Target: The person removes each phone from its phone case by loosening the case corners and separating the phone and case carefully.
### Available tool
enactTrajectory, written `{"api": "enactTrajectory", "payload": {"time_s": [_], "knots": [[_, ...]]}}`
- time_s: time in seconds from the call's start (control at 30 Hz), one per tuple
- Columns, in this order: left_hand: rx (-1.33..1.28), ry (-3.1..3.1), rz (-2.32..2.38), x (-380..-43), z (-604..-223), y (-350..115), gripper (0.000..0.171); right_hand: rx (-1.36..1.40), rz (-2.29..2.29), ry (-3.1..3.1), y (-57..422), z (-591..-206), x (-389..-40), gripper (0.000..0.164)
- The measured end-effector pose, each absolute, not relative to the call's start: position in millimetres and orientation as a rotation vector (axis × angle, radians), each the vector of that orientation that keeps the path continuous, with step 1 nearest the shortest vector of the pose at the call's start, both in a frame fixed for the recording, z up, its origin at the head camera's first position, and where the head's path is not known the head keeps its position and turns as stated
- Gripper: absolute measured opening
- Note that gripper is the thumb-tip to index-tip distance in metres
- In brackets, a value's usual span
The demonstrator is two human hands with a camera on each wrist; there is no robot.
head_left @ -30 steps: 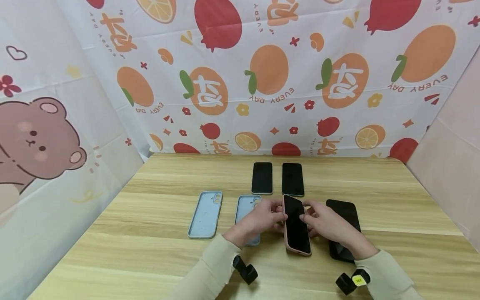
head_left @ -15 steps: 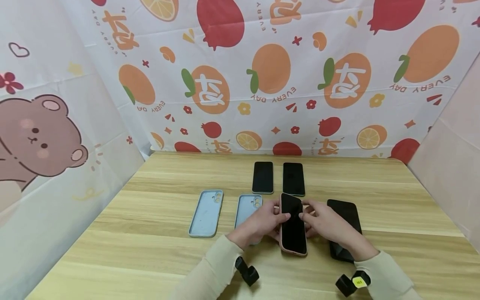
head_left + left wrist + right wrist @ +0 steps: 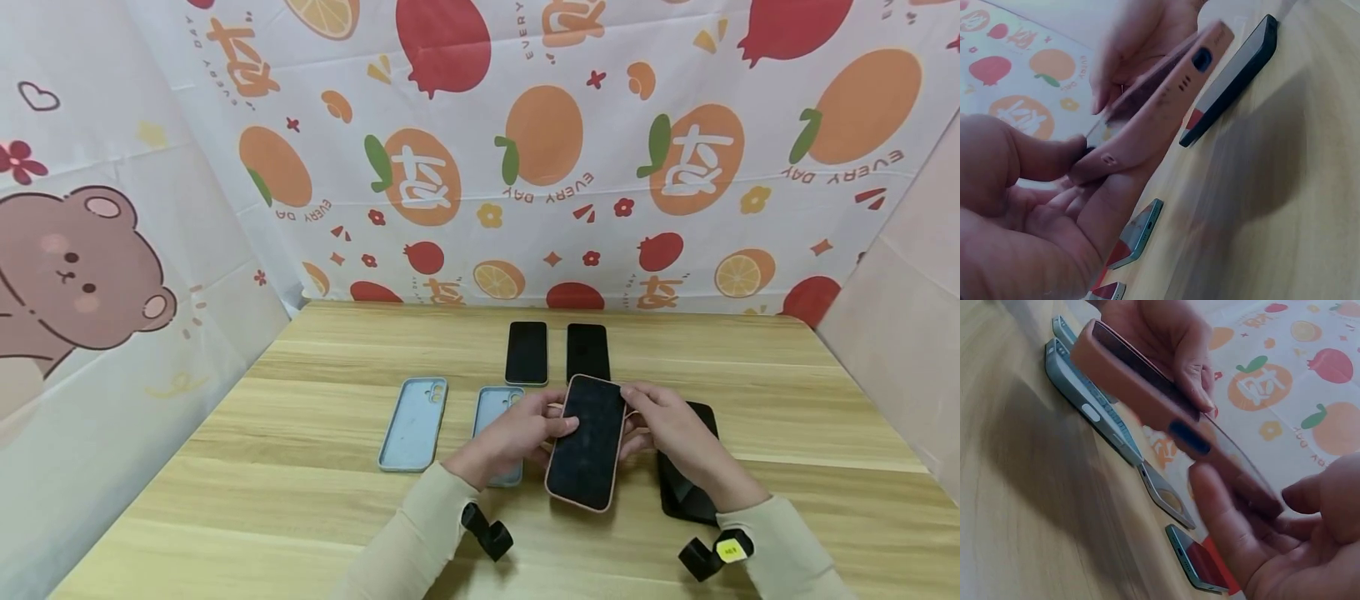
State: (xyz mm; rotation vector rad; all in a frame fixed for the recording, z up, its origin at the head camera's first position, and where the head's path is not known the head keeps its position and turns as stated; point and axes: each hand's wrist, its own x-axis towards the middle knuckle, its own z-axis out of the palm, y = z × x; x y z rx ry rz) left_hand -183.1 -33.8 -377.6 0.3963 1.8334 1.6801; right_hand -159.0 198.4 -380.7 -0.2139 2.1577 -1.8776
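Both hands hold a black-screened phone in a pink case (image 3: 588, 442), raised and tilted over the table, screen up. The left hand (image 3: 521, 433) grips its left long side, thumb over the screen's edge and fingers underneath. At the upper right corner, the right hand (image 3: 667, 421) has its thumb on the rim and its fingers behind the case. In the left wrist view, the case's bottom end shows a port opening (image 3: 1202, 59). A dark side cutout (image 3: 1189, 437) shows in the right wrist view.
Two light blue phone cases, one at left (image 3: 412, 425) and one partly behind the left hand (image 3: 495, 408), lie on the wooden table (image 3: 300, 467). Two phones, left (image 3: 527, 353) and right (image 3: 588, 352), lie farther back. A larger black device (image 3: 686, 492) lies under the right forearm.
The cased phone has lifted and turned, its lower end swinging left and its screen facing the head camera more. The right hand has slid up to the phone's upper right corner.
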Motion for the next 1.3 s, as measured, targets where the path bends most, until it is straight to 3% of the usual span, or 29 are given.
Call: {"api": "enactTrajectory", "payload": {"time_s": [0.37, 0.67, 0.9, 1.3], "knots": [[0.386, 1.947, 1.644, -183.1, -377.0, -28.7, 0.031, -0.221, -1.951, 2.07, 197.5, -380.1, -158.7, 0.064], [0.405, 1.895, 1.711, -181.3, -376.2, -27.7, 0.025, -0.278, -2.038, 2.032, 197.0, -377.3, -156.7, 0.06], [0.423, 1.77, 1.795, -180.1, -375.8, -27.5, 0.027, -0.319, -2.237, 1.705, 198.4, -378.5, -156.8, 0.043], [0.426, 1.758, 1.746, -180.5, -369.8, -30.4, 0.028, -0.323, -2.289, 1.631, 195.6, -383.1, -157.4, 0.044]]}}
